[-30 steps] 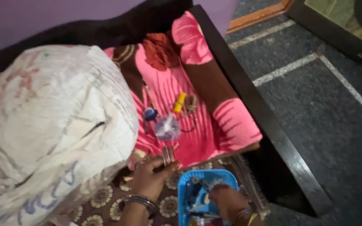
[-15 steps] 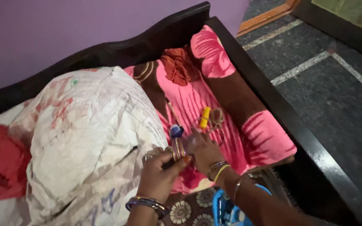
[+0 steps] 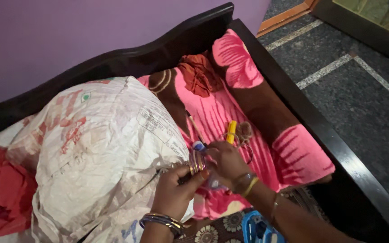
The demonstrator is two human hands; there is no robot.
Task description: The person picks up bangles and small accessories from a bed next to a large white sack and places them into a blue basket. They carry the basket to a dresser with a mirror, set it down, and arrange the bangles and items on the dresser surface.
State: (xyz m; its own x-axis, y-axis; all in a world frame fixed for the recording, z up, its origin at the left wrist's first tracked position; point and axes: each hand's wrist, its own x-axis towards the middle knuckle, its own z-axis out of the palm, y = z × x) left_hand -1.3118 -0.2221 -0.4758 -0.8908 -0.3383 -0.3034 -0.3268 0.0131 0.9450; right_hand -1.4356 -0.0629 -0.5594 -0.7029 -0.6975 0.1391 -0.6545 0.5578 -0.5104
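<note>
Pink cloth (image 3: pixel 230 112) with dark brown patches covers the bed in front of you, and your two hands meet over it near the lower middle of the view. Your left hand (image 3: pixel 174 193) is closed around a stack of bangles (image 3: pixel 196 162), pinching them between thumb and fingers. Your right hand (image 3: pixel 226 164) sits just at 3 o'clock of the bangles, touching them, fingers curled; whether it grips anything of its own you cannot tell from here. A yellow pen-like thing (image 3: pixel 232 132) lies on the cloth at 1 o'clock of your right hand, beside a tangle of brown thread (image 3: pixel 245 131). A big white sack (image 3: pixel 100 157) fills the space at 9 o'clock of your hands. A blue basket (image 3: pixel 254 227) shows at 6 o'clock, under your right forearm.
</note>
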